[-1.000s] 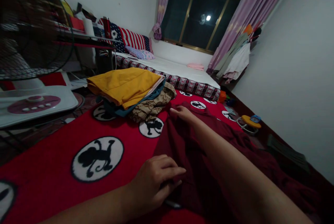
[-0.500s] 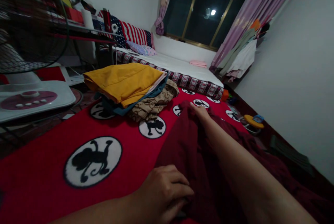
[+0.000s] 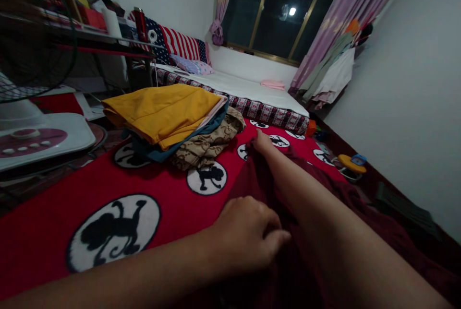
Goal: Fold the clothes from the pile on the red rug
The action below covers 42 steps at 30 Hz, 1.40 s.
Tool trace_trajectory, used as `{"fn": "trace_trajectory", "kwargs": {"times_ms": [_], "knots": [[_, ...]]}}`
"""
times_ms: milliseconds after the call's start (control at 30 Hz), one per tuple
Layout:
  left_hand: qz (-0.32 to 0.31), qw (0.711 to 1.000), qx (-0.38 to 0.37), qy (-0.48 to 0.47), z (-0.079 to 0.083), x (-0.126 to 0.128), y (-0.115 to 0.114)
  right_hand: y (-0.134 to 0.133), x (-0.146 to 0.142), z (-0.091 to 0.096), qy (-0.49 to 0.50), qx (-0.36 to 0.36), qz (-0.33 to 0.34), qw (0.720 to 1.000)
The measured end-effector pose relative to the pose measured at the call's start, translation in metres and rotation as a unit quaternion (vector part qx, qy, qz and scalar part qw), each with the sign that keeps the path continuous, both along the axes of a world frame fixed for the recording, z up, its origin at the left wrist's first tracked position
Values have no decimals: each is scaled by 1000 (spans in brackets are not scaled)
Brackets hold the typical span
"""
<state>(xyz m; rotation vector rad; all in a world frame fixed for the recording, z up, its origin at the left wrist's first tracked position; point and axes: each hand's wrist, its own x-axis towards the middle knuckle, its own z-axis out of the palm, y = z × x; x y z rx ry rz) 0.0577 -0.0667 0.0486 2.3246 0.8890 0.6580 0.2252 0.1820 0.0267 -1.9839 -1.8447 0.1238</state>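
Observation:
A dark red garment point(image 3: 264, 182) lies loosely spread over the red blanket point(image 3: 173, 213), which is printed with black monkey figures in white circles. My left hand point(image 3: 252, 232) is over the garment's near part, its fingers curled down into the cloth; the fingertips are hidden. Farther off, my right hand point(image 3: 262, 142) is closed on the garment's far end, with the arm stretched across the cloth. Left of the garment sits a stack of folded clothes: yellow shorts point(image 3: 165, 112) on top, a teal piece point(image 3: 154, 154) below, and brown patterned cloth point(image 3: 212, 141) at the bottom.
A fan point(image 3: 39, 138) stands at the left, beside a cluttered desk point(image 3: 108, 40). Behind the blanket is a low bed point(image 3: 245, 83) with pillows. Hanging clothes point(image 3: 334, 74), a yellow stool point(image 3: 351, 164) and a white wall point(image 3: 414, 98) are on the right.
My left hand has moved forward and slightly right over the garment. My right hand has shifted a little left and away at the far end. The view has tilted slightly.

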Motion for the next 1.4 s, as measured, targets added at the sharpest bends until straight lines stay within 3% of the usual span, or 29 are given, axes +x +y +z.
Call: {"fn": "trace_trajectory", "kwargs": {"times_ms": [100, 167, 267, 400, 567, 667, 767, 900, 1100, 1267, 1400], "knots": [[140, 986, 89, -9, -27, 3, 31, 6, 8, -8, 3, -17, -18, 1000], [181, 979, 92, 7, -46, 2, 45, 10, 13, -7, 11, -23, -24, 999], [193, 977, 83, 22, -59, -1, 50, 16, 17, 2, 34, 6, -30, 999], [195, 971, 132, 45, -58, 3, 41, 23, 17, 3, 90, 65, -22, 994], [150, 974, 132, 106, -67, 8, 41, 19, 14, -14, 162, 25, 83, 983], [149, 972, 131, 129, -73, 8, 44, 7, 21, -12, 185, 25, 117, 975], [150, 969, 146, 133, -74, 7, 46, -21, 44, -4, 177, 56, 92, 978], [147, 966, 155, 145, -73, 7, 47, -91, 94, -1, 124, 92, 50, 987], [158, 960, 171, 155, -75, 9, 47, -194, 157, -14, -95, 50, 16, 994], [156, 959, 179, 156, -76, 9, 47, -222, 164, -14, -172, 9, -19, 985], [149, 963, 161, 153, -72, 6, 47, -226, 149, 7, -241, -8, -9, 970]]}}
